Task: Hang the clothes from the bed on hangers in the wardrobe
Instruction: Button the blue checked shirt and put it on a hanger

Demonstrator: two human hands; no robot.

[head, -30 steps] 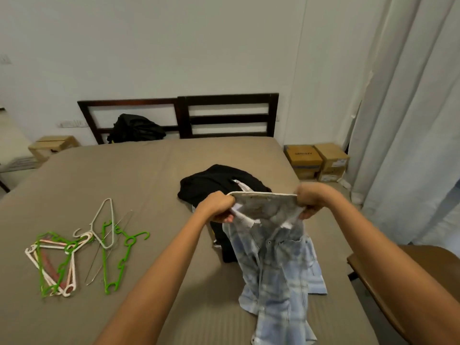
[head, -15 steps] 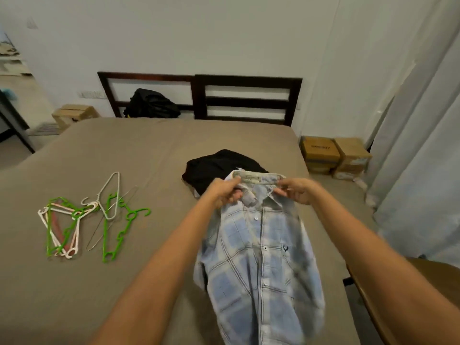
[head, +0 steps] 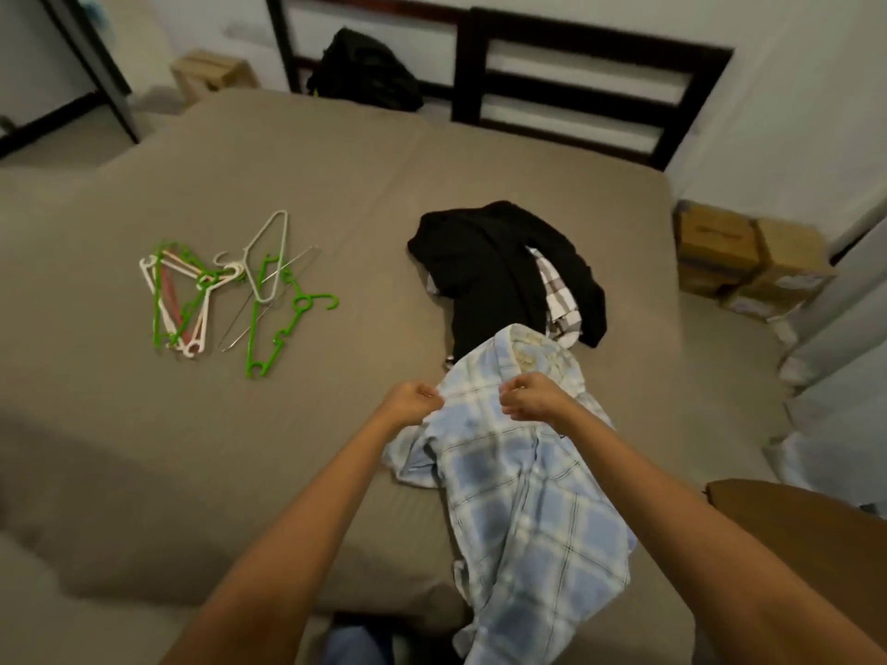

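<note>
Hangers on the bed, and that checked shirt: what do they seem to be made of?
The green hangers and white hangers look like moulded plastic, smooth and slightly glossy, with thick bars of even colour. The shirt looks like soft woven cloth, perhaps cotton, with a matte finish. It creases and drapes limply over the edge of the bed. The exact fibre cannot be told.

Three garments are counted on the brown bed [head: 240, 448]: one pale blue checked shirt [head: 518, 496], one black garment [head: 480, 276], and one brown-and-white checked cloth [head: 559, 300]. At least two brown cardboard boxes [head: 715, 237] are recorded right of the bed and one lone cardboard box [head: 211, 76] left. The tangled green, white and wire hangers [head: 230, 295] cannot be counted exactly.
</note>
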